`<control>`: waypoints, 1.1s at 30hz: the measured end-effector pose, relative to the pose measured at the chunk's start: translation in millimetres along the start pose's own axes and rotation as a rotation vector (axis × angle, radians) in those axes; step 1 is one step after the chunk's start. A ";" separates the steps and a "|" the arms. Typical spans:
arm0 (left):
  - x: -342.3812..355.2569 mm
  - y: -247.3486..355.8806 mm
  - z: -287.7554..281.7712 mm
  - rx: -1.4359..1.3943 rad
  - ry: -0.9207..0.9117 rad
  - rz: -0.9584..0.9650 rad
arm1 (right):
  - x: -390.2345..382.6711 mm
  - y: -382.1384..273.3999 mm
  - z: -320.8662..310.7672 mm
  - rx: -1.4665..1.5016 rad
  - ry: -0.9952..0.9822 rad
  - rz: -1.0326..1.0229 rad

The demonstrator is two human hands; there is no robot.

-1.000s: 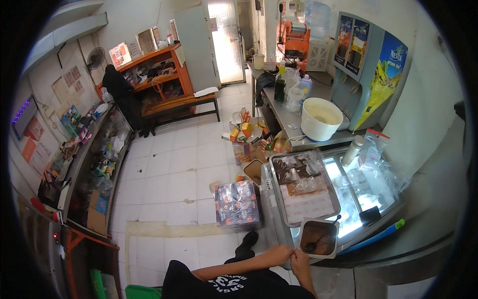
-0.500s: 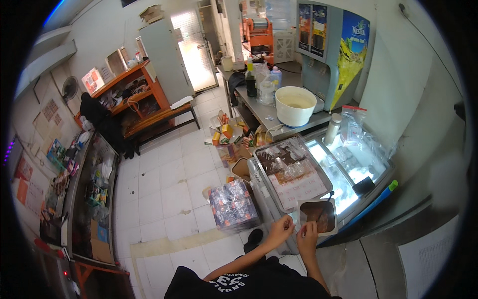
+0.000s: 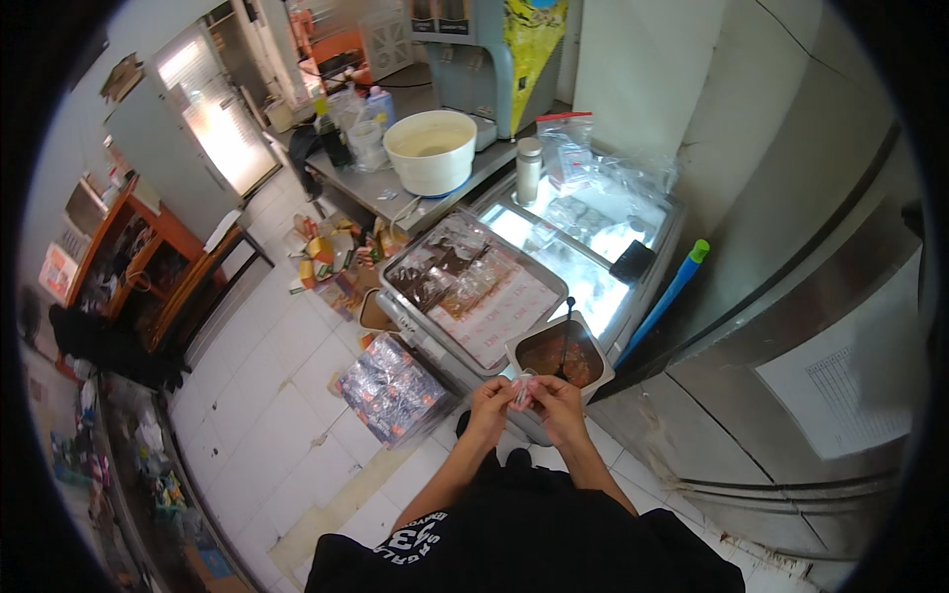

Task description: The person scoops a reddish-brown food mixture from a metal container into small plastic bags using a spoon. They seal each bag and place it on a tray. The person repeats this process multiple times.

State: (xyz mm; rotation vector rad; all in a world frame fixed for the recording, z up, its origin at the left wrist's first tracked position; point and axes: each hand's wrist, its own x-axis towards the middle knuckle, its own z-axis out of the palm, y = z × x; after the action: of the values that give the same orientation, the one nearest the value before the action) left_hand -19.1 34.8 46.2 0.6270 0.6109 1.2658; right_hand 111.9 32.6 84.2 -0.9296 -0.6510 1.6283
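Observation:
A small, crumpled piece of clear plastic with a pinkish look [image 3: 521, 392], perhaps a little bag, is pinched between my two hands. My left hand [image 3: 489, 405] grips its left side, and my right hand [image 3: 557, 403] has its fingertips closed on the right side. Just beyond them stands a square metal pan [image 3: 596, 348] of reddish-brown sauce, a dark-handled utensil [image 3: 567, 338] leaning in it. Past the pan lies a metal tray [image 3: 432, 327] with pink-printed sheets and clear packets of dark brown filling.
Under the tray is a glass-topped chest freezer [image 3: 591, 287]. A white bucket [image 3: 431, 163] and bottles stand on the steel table behind. To the left, a plastic-wrapped bundle [image 3: 388, 390] sits on the tiled floor. A steel door [image 3: 712, 415] rises at my right.
My view has swung right, shifting the scene leftward. My hands, apart before, have come together with the clear plastic between their fingertips.

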 end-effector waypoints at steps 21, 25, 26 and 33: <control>120.7 99.9 19.5 1.211 0.001 1.024 | 117.5 -23.7 76.6 -1.186 0.889 -0.926; 135.9 95.0 1.8 1.172 -0.110 0.655 | 131.3 -14.9 81.1 -1.093 0.643 -0.976; 140.5 94.9 -4.7 1.203 -0.107 0.620 | 133.2 -12.4 81.3 -1.142 0.727 -0.906; 165.4 96.9 -20.7 1.363 -0.185 0.474 | 144.6 -11.1 83.0 -1.107 0.853 -0.866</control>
State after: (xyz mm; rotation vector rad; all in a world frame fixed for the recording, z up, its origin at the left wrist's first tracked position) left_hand -66.7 216.4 90.1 2.0797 1.1939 1.0480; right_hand 34.5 179.4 103.6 -1.6388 -1.1122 -0.0658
